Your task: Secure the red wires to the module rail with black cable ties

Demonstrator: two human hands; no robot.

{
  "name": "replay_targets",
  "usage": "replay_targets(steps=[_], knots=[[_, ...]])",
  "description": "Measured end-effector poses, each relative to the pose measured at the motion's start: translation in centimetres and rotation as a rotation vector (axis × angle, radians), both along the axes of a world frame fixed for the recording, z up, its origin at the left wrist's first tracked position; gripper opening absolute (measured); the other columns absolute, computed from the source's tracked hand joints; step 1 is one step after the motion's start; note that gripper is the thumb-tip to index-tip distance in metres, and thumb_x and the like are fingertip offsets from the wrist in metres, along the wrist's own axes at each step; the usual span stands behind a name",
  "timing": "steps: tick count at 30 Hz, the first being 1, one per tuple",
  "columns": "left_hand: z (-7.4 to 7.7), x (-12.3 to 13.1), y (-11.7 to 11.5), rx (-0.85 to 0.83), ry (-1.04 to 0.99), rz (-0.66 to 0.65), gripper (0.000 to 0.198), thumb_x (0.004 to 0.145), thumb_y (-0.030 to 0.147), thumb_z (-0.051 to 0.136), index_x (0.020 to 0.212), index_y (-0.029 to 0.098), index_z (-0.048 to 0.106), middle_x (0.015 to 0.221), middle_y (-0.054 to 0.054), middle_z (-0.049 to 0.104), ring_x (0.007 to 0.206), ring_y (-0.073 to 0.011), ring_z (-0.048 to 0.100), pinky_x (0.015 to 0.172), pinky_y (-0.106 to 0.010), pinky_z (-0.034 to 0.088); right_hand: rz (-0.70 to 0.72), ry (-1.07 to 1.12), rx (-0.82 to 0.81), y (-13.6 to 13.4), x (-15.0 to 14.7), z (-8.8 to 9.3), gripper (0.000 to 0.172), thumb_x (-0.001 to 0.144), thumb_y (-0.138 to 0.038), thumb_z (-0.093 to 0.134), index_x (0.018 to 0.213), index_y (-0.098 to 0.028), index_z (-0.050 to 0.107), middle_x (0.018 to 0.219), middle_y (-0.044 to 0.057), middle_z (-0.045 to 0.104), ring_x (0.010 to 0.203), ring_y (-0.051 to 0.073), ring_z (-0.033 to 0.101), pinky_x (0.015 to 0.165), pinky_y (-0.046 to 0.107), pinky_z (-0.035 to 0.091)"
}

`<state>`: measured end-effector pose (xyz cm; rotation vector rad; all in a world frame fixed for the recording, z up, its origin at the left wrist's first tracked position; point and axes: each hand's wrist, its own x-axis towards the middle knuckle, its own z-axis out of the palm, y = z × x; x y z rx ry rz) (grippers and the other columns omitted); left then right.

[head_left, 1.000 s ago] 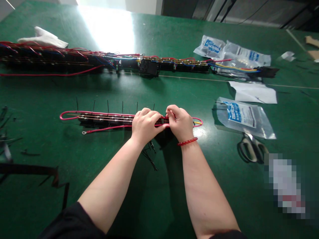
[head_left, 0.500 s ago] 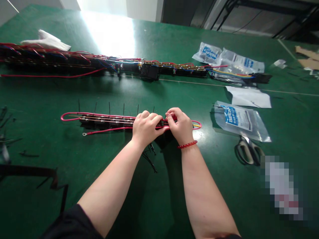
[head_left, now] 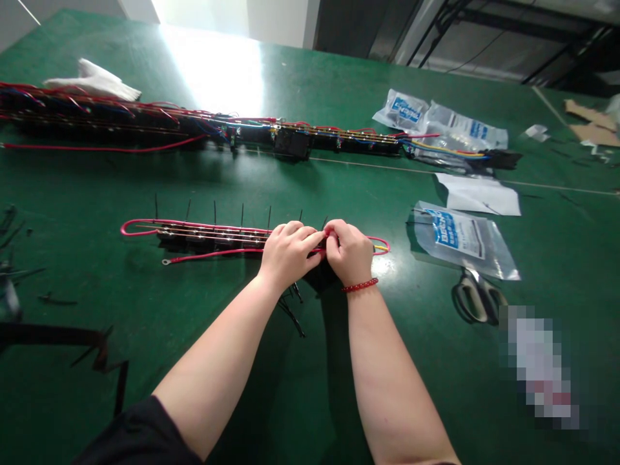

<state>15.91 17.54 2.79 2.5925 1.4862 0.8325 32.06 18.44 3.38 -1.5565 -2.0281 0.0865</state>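
A long black assembly (head_left: 213,240) with metal rods along its top lies on the table before me. A red cable (head_left: 220,253) loops past both its ends and carries a ring terminal (head_left: 166,262). Thin black cable ties (head_left: 215,212) stand up along its far side. My left hand (head_left: 289,252) is closed over the right part of the assembly, fingers on top and thumb at the near side. Beside it, my right hand (head_left: 351,253) pinches near the right end, its fingertips close to the left ones. What those fingertips hold is hidden.
A longer wired assembly (head_left: 252,134) stretches across the back, with a white cloth (head_left: 94,81) behind it. To the right lie plastic bags (head_left: 465,240), white paper (head_left: 482,194) and scissors (head_left: 477,297). Loose black ties (head_left: 293,316) rest below my hands; black strips (head_left: 53,334) are at left.
My right hand has lowered slightly and drawn its fingers in nearer the left fingertips. My left hand stays on the assembly. The whole view has shifted a little.
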Motion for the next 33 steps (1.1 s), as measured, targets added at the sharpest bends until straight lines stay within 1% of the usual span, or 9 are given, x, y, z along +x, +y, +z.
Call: replay_targets(steps=[5, 9, 12, 15, 18, 21, 26, 30, 33], knots=[[0.4, 0.0, -0.1, -0.035, 0.034, 0.001, 0.029, 0.086, 0.036, 0.063, 0.112, 0.025, 0.068, 0.11, -0.005, 0.072, 0.104, -0.0257, 0.059, 0.084, -0.039, 0.045, -0.05, 0.09, 0.003, 0.0, -0.2, -0.4, 0.02, 0.085, -0.014, 0.043, 0.092, -0.024, 0.059, 0.08, 0.002, 0.069, 0.075, 0.02, 0.062, 0.068, 0.03, 0.043], [0.5, 0.1, -0.1, -0.035, 0.063, -0.005, 0.031, 0.089, 0.042, 0.061, 0.112, 0.024, 0.067, 0.111, -0.006, 0.071, 0.104, -0.0265, 0.058, 0.084, -0.04, 0.046, -0.053, 0.23, 0.075, -0.5, -0.1, -0.1, 0.022, 0.088, -0.014, 0.04, 0.097, -0.025, 0.057, 0.088, 0.003, 0.07, 0.084, 0.02, 0.065, 0.08, 0.033, 0.048], [0.5, 0.0, -0.2, -0.033, 0.071, -0.009, 0.035, 0.09, 0.048, 0.06, 0.115, 0.024, 0.066, 0.111, -0.007, 0.071, 0.104, -0.027, 0.059, 0.084, -0.041, 0.046, -0.254, 0.384, 0.208, -0.8, 0.2, 0.4, 0.02, 0.093, -0.018, 0.036, 0.098, -0.025, 0.055, 0.087, 0.004, 0.068, 0.087, 0.021, 0.065, 0.089, 0.039, 0.047], [0.4, -0.1, -0.2, -0.046, 0.075, -0.027, 0.041, 0.086, 0.052, 0.064, 0.117, 0.025, 0.065, 0.113, -0.007, 0.07, 0.104, -0.0276, 0.059, 0.086, -0.042, 0.046, -0.466, 0.563, 0.258, -0.6, 0.9, 0.6, 0.019, 0.094, -0.021, 0.033, 0.097, -0.024, 0.052, 0.087, 0.005, 0.063, 0.086, 0.021, 0.064, 0.087, 0.039, 0.048], [0.3, -0.2, -0.2, -0.052, 0.084, -0.038, 0.048, 0.082, 0.056, 0.068, 0.118, 0.025, 0.064, 0.114, -0.008, 0.07, 0.105, -0.0288, 0.059, 0.089, -0.043, 0.046, -0.574, 0.668, 0.261, -0.4, 2.0, 0.1, 0.014, 0.09, -0.021, 0.036, 0.093, -0.024, 0.05, 0.09, 0.006, 0.062, 0.089, 0.021, 0.062, 0.086, 0.039, 0.049], [0.3, -0.2, -0.2, -0.05, 0.084, -0.04, 0.048, 0.081, 0.056, 0.068, 0.119, 0.025, 0.064, 0.114, -0.008, 0.07, 0.106, -0.0294, 0.059, 0.09, -0.044, 0.046, -0.651, 0.623, 0.262, -0.9, 3.5, -0.9, 0.013, 0.086, -0.022, 0.041, 0.092, -0.024, 0.053, 0.096, 0.007, 0.062, 0.095, 0.023, 0.06, 0.091, 0.042, 0.047], [0.2, -0.2, -0.3, -0.032, 0.055, -0.036, 0.043, 0.085, 0.053, 0.064, 0.118, 0.025, 0.065, 0.112, -0.009, 0.071, 0.105, -0.029, 0.06, 0.088, -0.044, 0.046, -0.641, 0.683, 0.084, -3.0, 6.3, -2.6, 0.02, 0.085, -0.029, 0.051, 0.103, -0.022, 0.057, 0.109, 0.008, 0.064, 0.102, 0.022, 0.062, 0.087, 0.04, 0.05], [0.2, 0.0, -0.3, -0.011, 0.056, -0.028, 0.041, 0.088, 0.053, 0.059, 0.117, 0.024, 0.065, 0.111, -0.008, 0.071, 0.104, -0.0281, 0.06, 0.088, -0.043, 0.047, -0.453, 0.765, -0.063, -3.2, 7.3, -3.1, 0.028, 0.091, -0.036, 0.05, 0.112, -0.021, 0.059, 0.111, 0.009, 0.069, 0.103, 0.02, 0.066, 0.092, 0.039, 0.05], [0.2, 0.0, -0.3, -0.008, 0.047, -0.027, 0.041, 0.089, 0.053, 0.058, 0.116, 0.023, 0.066, 0.111, -0.008, 0.071, 0.103, -0.0274, 0.06, 0.089, -0.043, 0.047, -0.371, 0.728, -0.07, -2.3, 7.5, -3.0, 0.031, 0.092, -0.039, 0.049, 0.112, -0.02, 0.064, 0.114, 0.009, 0.07, 0.104, 0.021, 0.065, 0.093, 0.039, 0.05]])
